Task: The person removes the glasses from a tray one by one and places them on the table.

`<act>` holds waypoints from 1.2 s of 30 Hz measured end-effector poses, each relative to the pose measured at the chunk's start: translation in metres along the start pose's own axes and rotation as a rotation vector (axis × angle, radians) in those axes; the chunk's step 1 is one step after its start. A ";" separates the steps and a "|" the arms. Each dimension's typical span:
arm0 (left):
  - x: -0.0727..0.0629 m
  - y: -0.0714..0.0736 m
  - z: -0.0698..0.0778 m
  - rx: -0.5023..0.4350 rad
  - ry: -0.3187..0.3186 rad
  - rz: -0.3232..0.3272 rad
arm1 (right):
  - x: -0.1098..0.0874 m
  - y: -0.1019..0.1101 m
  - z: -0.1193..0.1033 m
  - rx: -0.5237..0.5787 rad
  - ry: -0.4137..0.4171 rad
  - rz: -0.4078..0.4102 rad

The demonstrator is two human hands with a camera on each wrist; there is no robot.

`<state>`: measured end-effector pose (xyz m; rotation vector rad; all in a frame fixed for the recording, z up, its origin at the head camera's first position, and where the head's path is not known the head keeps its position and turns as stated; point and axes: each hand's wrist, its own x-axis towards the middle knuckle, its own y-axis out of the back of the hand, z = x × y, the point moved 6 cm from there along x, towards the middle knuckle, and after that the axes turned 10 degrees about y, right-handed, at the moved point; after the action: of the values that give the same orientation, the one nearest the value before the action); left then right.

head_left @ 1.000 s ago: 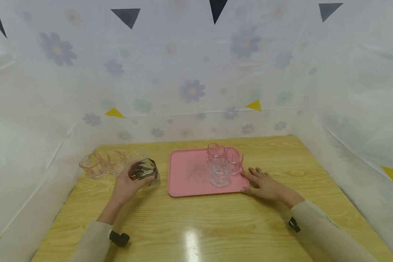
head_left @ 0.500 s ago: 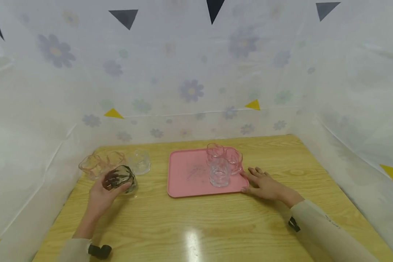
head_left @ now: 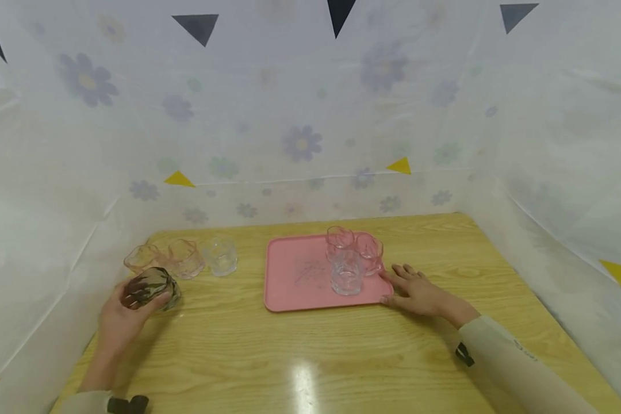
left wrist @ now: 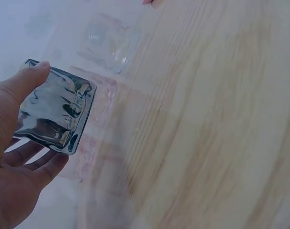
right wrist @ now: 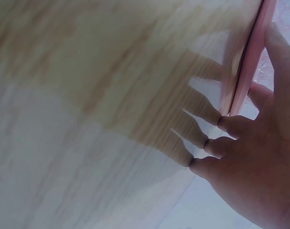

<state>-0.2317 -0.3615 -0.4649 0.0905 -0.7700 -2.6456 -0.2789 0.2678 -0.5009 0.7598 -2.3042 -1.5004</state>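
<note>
My left hand (head_left: 120,322) grips a dark grey-tinted drinking glass (head_left: 161,289) at the left of the table. In the left wrist view the thumb lies on one side of the glass (left wrist: 59,112) and the fingers on the other, apart from the table. My right hand (head_left: 419,294) lies at the right edge of a pink tray (head_left: 284,282) with fingers spread. In the right wrist view its thumb and index finger touch the tray rim (right wrist: 250,62), and the other fingertips rest on the table. On the tray's right part stand two pink-looking glasses (head_left: 371,256) and a clear glass (head_left: 347,279).
Behind the left hand, a pinkish-amber glass (head_left: 141,256), a second amber glass (head_left: 186,263) and a clear glass (head_left: 221,257) stand in a row. The wooden table (head_left: 269,356) is enclosed by white sheeting (head_left: 41,230) at the back and sides.
My left hand has carried the dark glass leftward, from beside the tray to in front of the leftmost amber glass. The right hand and the tray have stayed in place.
</note>
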 end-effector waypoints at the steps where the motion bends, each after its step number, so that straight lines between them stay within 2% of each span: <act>1: 0.001 0.002 -0.002 0.007 0.007 0.013 | 0.000 0.000 0.000 -0.001 0.001 -0.001; 5: 0.004 0.009 -0.011 0.024 0.043 0.040 | 0.000 -0.001 0.001 0.003 -0.003 -0.004; 12: 0.010 0.016 -0.025 0.064 0.079 0.026 | 0.000 -0.001 0.001 -0.006 -0.001 -0.006; 19: 0.017 0.022 -0.034 0.062 0.113 0.068 | 0.000 0.002 -0.002 -0.009 -0.003 -0.001; 36: 0.027 0.026 -0.042 0.126 0.154 0.076 | -0.001 0.000 -0.002 0.005 -0.016 -0.004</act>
<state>-0.2411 -0.4132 -0.4856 0.2897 -0.8694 -2.4829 -0.2776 0.2670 -0.5003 0.7573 -2.3201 -1.5078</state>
